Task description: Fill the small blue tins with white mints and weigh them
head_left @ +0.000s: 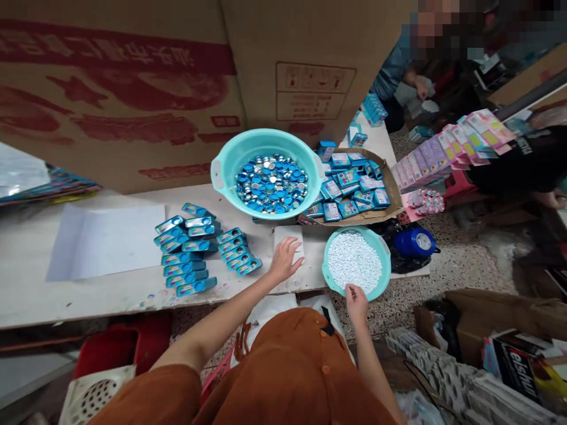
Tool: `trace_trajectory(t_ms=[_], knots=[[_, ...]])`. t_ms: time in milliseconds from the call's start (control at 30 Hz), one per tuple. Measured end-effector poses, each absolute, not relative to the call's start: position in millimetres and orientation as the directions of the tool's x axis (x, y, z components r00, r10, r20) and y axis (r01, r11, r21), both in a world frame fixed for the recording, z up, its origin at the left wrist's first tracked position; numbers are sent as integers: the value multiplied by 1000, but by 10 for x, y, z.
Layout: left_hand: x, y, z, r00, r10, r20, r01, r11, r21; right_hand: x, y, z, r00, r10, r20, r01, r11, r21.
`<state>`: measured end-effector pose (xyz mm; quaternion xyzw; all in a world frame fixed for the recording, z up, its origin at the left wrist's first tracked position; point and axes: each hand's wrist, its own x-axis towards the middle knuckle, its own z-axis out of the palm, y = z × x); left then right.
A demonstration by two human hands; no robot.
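Note:
My left hand (286,260) rests with spread fingers on a flat white block (280,234) at the table's front edge; it appears to hold nothing. My right hand (357,302) is at the near rim of a small turquoise basin (387,265) full of small white tablet-like pieces (354,260). Its fingers are pinched together, and whatever lies between them is too small to make out. Left of my left hand stand rows of small blue tins (239,252) with round holes in their tops. A larger turquoise basin (266,139) behind holds blue and silver round caps (272,183).
A cardboard tray (394,195) holds many blue tins (348,177). Large cardboard boxes (177,118) wall off the back. White paper (110,242) lies left; a blue container (414,242) stands right. Other people sit at the upper right, near stacked pink boxes (452,147).

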<state>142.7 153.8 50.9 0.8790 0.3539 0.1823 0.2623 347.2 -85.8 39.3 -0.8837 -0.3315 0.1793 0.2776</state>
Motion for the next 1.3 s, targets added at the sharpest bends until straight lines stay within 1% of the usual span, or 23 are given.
trace_trajectory(t_ms=[67, 133, 167, 233, 300, 367, 467, 600, 733, 833, 900, 967, 1033, 1133, 1233, 1300], knots=[[1995, 1705, 629, 724, 664, 188, 444, -657, 609, 3554, -931, 371, 734, 669, -116, 473, -626, -621], [2548, 1915, 693, 724, 654, 219, 423, -671, 609, 3676, -985, 345, 749, 656, -92, 459, -614, -643], [2802, 2030, 700, 712, 670, 212, 444, -663, 604, 3754, -1003, 332, 752, 653, -83, 452, -604, -656], [3251, 2259, 666, 673, 724, 149, 538, -618, 574, 3940, -1025, 305, 750, 656, -79, 439, -583, -684], [3625, 2468, 590, 631, 773, 60, 646, -567, 511, 4150, -1037, 277, 751, 655, -84, 417, -569, -708], [3954, 2653, 501, 619, 785, 13, 703, -562, 437, 4360, -1049, 245, 756, 649, -87, 392, -554, -734], [4440, 2912, 384, 642, 766, 33, 701, -604, 379, 4622, -1079, 189, 755, 650, -91, 359, -525, -772], [5057, 3267, 269, 597, 800, 62, 729, -572, 376, 4825, -1150, 111, 730, 671, -126, 318, -498, -807], [5409, 3506, 147, 535, 844, -25, 778, -481, 405, 4916, -1234, 82, 709, 686, -166, 298, -503, -811], [5452, 3519, 65, 480, 874, -70, 822, -421, 383, 4968, -1253, 110, 684, 702, -201, 289, -513, -809], [5410, 3467, 44, 484, 869, -102, 836, -424, 348, 5005, -1237, 143, 649, 724, -233, 291, -520, -803], [5337, 3389, 69, 536, 835, -125, 816, -474, 332, 5043, -1206, 173, 609, 750, -258, 309, -525, -793], [5240, 3282, 154, 573, 811, -116, 788, -505, 353, 5078, -1163, 191, 576, 774, -264, 343, -522, -781], [5013, 3028, 405, 580, 810, -81, 752, -496, 434, 5124, -1063, 174, 526, 813, -249, 411, -500, -762], [4640, 2634, 729, 606, 796, -17, 673, -501, 544, 5177, -887, 77, 487, 848, -209, 490, -464, -738], [4327, 2315, 908, 584, 812, 9, 614, -449, 649, 5218, -720, -33, 484, 859, -166, 536, -441, -720]])
